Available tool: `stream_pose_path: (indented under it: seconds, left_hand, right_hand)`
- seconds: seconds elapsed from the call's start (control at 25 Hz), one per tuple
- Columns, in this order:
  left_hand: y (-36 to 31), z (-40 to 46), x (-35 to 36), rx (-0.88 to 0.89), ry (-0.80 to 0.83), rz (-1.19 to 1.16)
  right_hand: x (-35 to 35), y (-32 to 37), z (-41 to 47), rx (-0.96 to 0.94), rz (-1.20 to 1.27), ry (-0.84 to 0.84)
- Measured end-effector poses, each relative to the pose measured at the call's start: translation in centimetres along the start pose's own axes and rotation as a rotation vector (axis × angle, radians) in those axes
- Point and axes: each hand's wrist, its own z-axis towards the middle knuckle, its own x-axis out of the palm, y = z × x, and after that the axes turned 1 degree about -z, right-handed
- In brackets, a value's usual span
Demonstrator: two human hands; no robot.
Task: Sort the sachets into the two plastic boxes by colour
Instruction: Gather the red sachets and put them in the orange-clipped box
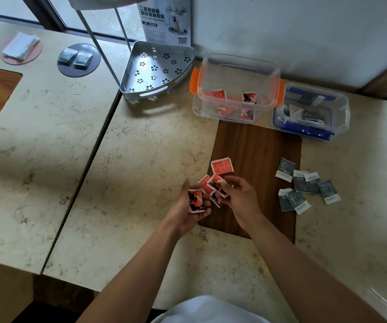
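Observation:
My left hand [189,209] lies palm up at the table's middle, holding a small stack of red sachets [196,200]. My right hand [240,198] pinches another red sachet [216,186] just beside it. More red sachets [221,166] lie on the wooden inlay [257,150]. Several grey sachets [306,186] are scattered to the right. The clear box with orange clips [235,66] at the back holds red sachets. Right of it, the box with blue clips [341,106] holds dark grey ones.
A metal corner rack [155,71] on thin legs and its printed carton [164,19] stand at the back. Two dark sachets lie on a round coaster [78,59] on the left table. A folded napkin [21,45] rests farther left. A seam separates the two tables.

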Motion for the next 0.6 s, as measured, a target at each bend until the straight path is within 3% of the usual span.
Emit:
stream_pose_path:
  seconds: [0.08,0.24,0.32,0.48,0.6]
  left_hand:
    - [0.3,-0.2,0.8,0.04,0.033,0.054]
    - [0.9,-0.2,2.0,0.149,-0.065,0.072]
    - [1.0,0.0,1.5,0.156,-0.132,0.03]
    - [1.1,-0.3,0.6,0.15,-0.17,0.044]
    - [0.8,-0.6,0.3,0.116,-0.158,0.079]
  right_hand:
    - [1.2,-0.3,-1.2,0.022,-0.078,0.035]
    - [3.1,-1.4,-2.4,-0.265,-0.597,0.018]
    - [2.9,-1.3,-2.4,-0.35,-0.694,-0.006]
    - [0.6,-2.0,-0.5,-0.31,-0.817,-0.18]
    - [-1.1,-2.7,0.3,-0.321,-1.035,-0.111]
